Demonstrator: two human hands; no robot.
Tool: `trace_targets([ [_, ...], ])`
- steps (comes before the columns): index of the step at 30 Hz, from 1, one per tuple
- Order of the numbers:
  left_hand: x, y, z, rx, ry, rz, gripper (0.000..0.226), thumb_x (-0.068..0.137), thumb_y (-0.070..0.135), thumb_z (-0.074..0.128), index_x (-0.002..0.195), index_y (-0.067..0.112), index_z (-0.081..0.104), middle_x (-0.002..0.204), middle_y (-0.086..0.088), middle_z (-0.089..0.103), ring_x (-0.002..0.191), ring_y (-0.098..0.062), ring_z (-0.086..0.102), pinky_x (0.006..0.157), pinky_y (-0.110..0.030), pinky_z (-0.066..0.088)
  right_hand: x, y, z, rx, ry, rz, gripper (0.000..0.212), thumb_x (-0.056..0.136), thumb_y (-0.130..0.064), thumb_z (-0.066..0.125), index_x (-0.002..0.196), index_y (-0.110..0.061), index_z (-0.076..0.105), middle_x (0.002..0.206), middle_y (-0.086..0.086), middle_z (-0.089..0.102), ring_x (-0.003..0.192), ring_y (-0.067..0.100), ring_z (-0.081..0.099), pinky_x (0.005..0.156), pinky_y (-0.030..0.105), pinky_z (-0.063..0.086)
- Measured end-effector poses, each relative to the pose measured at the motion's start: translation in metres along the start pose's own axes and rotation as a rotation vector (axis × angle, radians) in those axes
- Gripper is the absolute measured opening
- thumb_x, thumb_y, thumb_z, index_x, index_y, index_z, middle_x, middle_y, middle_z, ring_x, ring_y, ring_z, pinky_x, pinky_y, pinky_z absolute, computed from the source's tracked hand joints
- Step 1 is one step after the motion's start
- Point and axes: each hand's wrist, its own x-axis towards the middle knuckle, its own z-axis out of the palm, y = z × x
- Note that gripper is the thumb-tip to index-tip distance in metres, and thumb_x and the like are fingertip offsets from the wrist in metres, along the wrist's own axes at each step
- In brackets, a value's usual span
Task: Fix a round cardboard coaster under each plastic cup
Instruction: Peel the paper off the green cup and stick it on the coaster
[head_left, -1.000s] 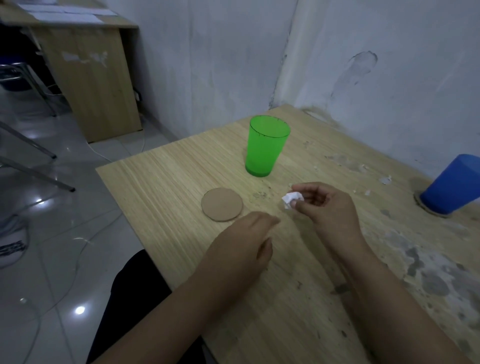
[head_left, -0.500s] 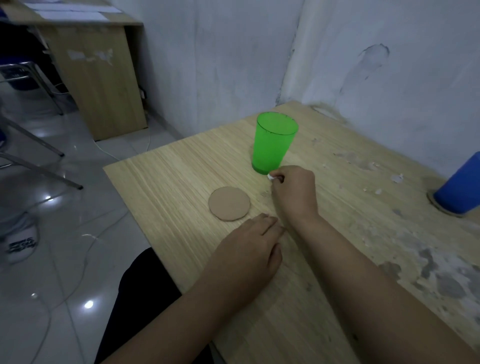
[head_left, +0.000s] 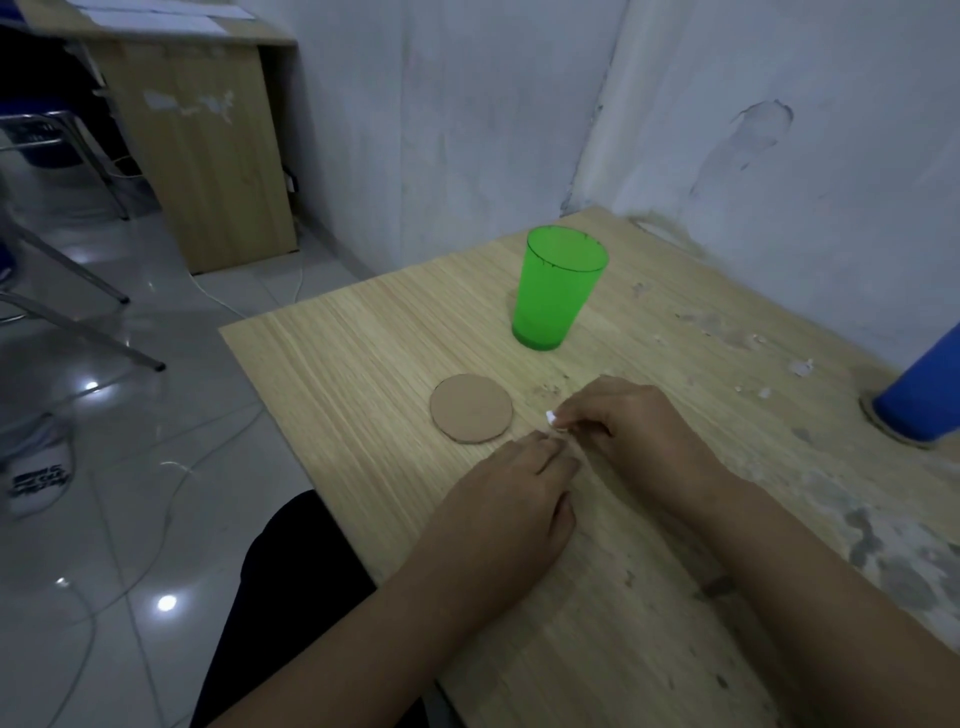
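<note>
On the wooden table (head_left: 597, 649) we see a round cardboard coaster (head_left: 470, 409) lying flat, just left of both hands and apart from them. Beyond it the green cup (head_left: 558, 288) stands upright, mouth up, well clear of the coaster. Our right hand (head_left: 636, 423) has its fingers curled, pinching a small white scrap (head_left: 551, 417). Our left hand (head_left: 511, 501) rests on the table with relaxed fingers, fingertips meeting the right hand's. At the right edge a blue cup (head_left: 922, 389) sits on another coaster (head_left: 883, 427).
</note>
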Motion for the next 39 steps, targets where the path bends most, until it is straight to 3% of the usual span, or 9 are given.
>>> trace_targets([
  [10, 0.0, -0.002, 0.003, 0.024, -0.015, -0.005, 0.042, 0.086, 0.029, 0.038, 0.114, 0.012, 0.065, 0.12, -0.007, 0.065, 0.116, -0.02, 0.058, 0.099, -0.03, 0.044, 0.039, 0.024, 0.011, -0.149, 0.128, 0.123, 0.017, 0.077, 0.003, 0.063, 0.088, -0.004, 0.074, 0.089, 0.016, 0.072, 0.085, 0.032, 0.065, 0.079, 0.039, 0.053],
  [15, 0.0, -0.003, 0.004, 0.044, -0.019, -0.011, 0.044, 0.086, 0.031, 0.037, 0.117, 0.014, 0.063, 0.126, -0.007, 0.062, 0.121, -0.021, 0.054, 0.103, -0.032, 0.04, 0.026, 0.029, 0.0, -0.148, 0.111, 0.236, 0.018, 0.079, 0.005, 0.062, 0.09, -0.003, 0.074, 0.092, 0.015, 0.073, 0.087, 0.029, 0.066, 0.08, 0.027, 0.045],
  [24, -0.001, -0.002, 0.004, 0.052, 0.008, -0.042, 0.043, 0.084, 0.031, 0.04, 0.114, 0.014, 0.065, 0.12, -0.005, 0.065, 0.118, -0.017, 0.057, 0.101, -0.027, 0.035, -0.029, -0.004, 0.002, -0.075, 0.074, 0.141, 0.02, 0.079, -0.006, 0.06, 0.089, -0.012, 0.076, 0.087, 0.003, 0.074, 0.083, 0.017, 0.067, 0.076, 0.009, 0.037],
  [30, -0.001, -0.002, 0.003, 0.001, -0.003, -0.05, 0.046, 0.084, 0.03, 0.04, 0.121, 0.013, 0.061, 0.124, -0.003, 0.062, 0.12, -0.017, 0.055, 0.101, -0.024, 0.038, -0.026, -0.011, 0.011, -0.067, 0.078, 0.082, 0.034, 0.084, -0.025, 0.045, 0.094, -0.012, 0.074, 0.092, 0.005, 0.072, 0.088, 0.019, 0.065, 0.08, 0.024, 0.05],
  [39, -0.003, -0.002, 0.002, 0.01, 0.021, -0.069, 0.043, 0.084, 0.03, 0.038, 0.112, 0.015, 0.067, 0.12, -0.004, 0.065, 0.116, -0.016, 0.058, 0.098, -0.025, 0.042, 0.029, 0.015, 0.021, -0.186, 0.12, 0.224, 0.019, 0.082, -0.001, 0.055, 0.092, -0.003, 0.072, 0.095, 0.016, 0.07, 0.095, 0.031, 0.06, 0.083, 0.04, 0.05],
])
